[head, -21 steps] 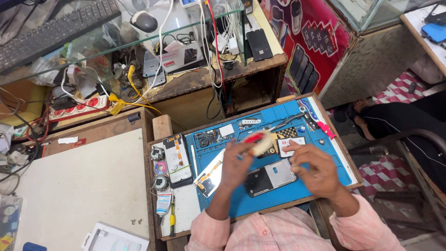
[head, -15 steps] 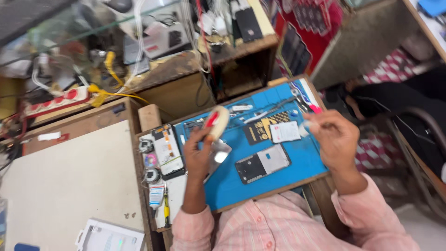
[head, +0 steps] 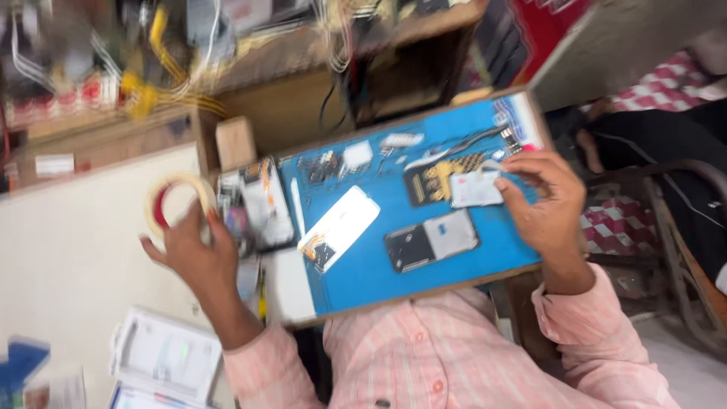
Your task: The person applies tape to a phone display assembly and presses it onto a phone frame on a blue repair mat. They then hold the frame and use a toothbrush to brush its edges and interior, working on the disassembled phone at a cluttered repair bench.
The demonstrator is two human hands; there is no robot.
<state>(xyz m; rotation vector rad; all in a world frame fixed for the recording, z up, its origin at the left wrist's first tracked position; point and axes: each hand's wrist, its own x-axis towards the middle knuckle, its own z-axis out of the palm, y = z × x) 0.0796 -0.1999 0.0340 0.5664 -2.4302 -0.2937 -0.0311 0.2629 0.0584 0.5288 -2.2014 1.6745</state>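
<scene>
I have the left hand (head: 193, 254) pinching the tape roll (head: 176, 204) in its fingers, out left of the blue mat (head: 379, 265). My right hand (head: 545, 204) pinches a small white part (head: 475, 189) at the mat's far right corner; I judge it needs steadying there next.

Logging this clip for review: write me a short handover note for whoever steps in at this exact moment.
Left hand: holds a tape roll out over the pale board, left of the blue mat.
Right hand: fingertips on a small white card at the mat's right side.
On the mat: white phone shell in the middle, opened phone beside it, black-and-gold piece above, small parts along the top edge.
Done: phone lies opened, roll is off the mat.
Left: shell and phone are apart; the image is blurred, finer detail cannot be told.
</scene>
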